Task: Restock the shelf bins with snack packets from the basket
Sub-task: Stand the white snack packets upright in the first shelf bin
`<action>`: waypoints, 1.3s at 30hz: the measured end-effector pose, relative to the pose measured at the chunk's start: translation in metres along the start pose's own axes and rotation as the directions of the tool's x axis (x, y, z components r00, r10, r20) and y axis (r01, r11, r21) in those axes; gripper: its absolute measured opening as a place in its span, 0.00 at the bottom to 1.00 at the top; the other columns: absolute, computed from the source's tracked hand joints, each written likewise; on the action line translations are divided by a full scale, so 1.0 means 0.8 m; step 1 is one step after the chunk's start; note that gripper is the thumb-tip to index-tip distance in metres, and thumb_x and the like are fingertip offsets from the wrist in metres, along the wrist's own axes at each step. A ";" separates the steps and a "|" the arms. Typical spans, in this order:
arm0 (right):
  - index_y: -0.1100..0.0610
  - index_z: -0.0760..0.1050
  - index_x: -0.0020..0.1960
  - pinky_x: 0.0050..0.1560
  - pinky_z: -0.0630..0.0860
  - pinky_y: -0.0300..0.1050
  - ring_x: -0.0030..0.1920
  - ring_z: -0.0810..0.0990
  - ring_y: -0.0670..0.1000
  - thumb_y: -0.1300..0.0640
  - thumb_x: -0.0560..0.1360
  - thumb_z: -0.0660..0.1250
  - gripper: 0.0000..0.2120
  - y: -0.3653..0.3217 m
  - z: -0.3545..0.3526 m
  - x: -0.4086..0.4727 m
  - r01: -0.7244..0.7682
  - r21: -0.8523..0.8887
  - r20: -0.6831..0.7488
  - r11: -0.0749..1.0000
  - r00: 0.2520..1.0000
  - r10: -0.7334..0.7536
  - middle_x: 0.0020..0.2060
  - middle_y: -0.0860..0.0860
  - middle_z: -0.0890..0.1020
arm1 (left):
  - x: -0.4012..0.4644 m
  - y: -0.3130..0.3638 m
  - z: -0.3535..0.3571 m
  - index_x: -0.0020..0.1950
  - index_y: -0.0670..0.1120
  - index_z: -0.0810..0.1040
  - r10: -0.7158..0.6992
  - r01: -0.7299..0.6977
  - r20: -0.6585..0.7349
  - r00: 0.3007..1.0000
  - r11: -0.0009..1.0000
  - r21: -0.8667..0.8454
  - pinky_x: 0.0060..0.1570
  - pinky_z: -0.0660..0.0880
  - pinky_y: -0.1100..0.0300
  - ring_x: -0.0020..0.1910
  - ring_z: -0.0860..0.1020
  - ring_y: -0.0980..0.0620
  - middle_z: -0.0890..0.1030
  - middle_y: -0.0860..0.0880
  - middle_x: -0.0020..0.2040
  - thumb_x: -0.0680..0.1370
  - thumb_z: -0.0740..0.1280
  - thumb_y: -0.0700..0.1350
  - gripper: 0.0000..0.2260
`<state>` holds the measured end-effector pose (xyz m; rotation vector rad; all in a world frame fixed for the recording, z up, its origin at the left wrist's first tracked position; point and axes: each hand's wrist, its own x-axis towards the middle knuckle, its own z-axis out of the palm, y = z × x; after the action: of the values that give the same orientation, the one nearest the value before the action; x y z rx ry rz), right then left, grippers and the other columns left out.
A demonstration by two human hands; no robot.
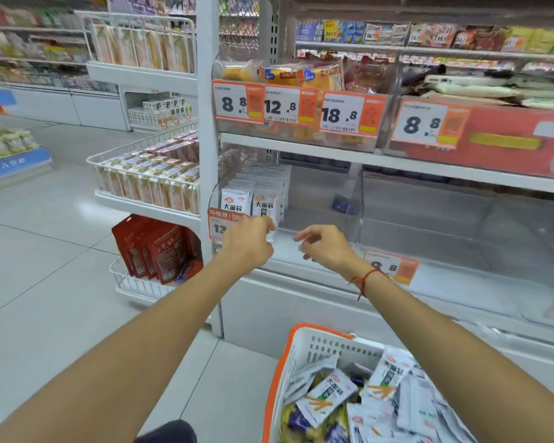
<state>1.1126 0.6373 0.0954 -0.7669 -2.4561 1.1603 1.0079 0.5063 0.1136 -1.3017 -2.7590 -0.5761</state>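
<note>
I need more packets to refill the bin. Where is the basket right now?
In the head view the basket sits at the bottom right, on the floor before the shelf, below the right hand, loaded with white snack packets.

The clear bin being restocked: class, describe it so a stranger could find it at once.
Start at the white upright post and take the lowest shelf. The clear bin sits right beside it, behind both hands. Unlike the bare bins to its right, it holds upright white packets.
</note>
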 end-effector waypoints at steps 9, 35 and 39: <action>0.62 0.80 0.53 0.34 0.75 0.35 0.32 0.78 0.46 0.67 0.74 0.65 0.10 0.074 0.018 -0.095 -0.175 -0.130 0.188 0.976 0.962 0.197 0.39 0.56 0.80 | -0.064 0.013 0.081 0.58 0.50 0.79 -0.029 0.084 0.293 0.956 0.980 -0.178 0.59 0.74 0.54 0.59 0.77 0.46 0.80 0.49 0.59 0.75 0.64 0.39 0.14; 0.56 0.64 0.72 0.63 0.68 0.45 0.67 0.69 0.55 0.55 0.72 0.72 0.31 0.355 0.043 -0.171 -0.198 -0.555 0.438 0.808 0.756 0.487 0.68 0.54 0.69 | -0.131 0.111 0.393 0.39 0.43 0.69 -0.009 0.361 0.872 0.489 0.912 -0.193 0.28 0.71 0.62 0.27 0.70 0.51 0.69 0.45 0.32 0.78 0.63 0.38 0.09; 0.53 0.66 0.72 0.64 0.69 0.48 0.66 0.69 0.56 0.52 0.76 0.66 0.25 0.367 0.045 -0.182 -0.156 -0.570 0.424 0.807 0.785 0.451 0.71 0.55 0.63 | -0.143 0.115 0.414 0.35 0.46 0.63 -0.057 0.383 0.823 0.565 0.902 -0.201 0.36 0.68 0.57 0.34 0.70 0.47 0.69 0.46 0.33 0.77 0.65 0.40 0.15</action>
<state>1.3095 0.6841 -0.1647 -1.1701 -3.2990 0.9142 1.1918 0.5894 -0.1874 -1.5935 -3.7752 -0.6462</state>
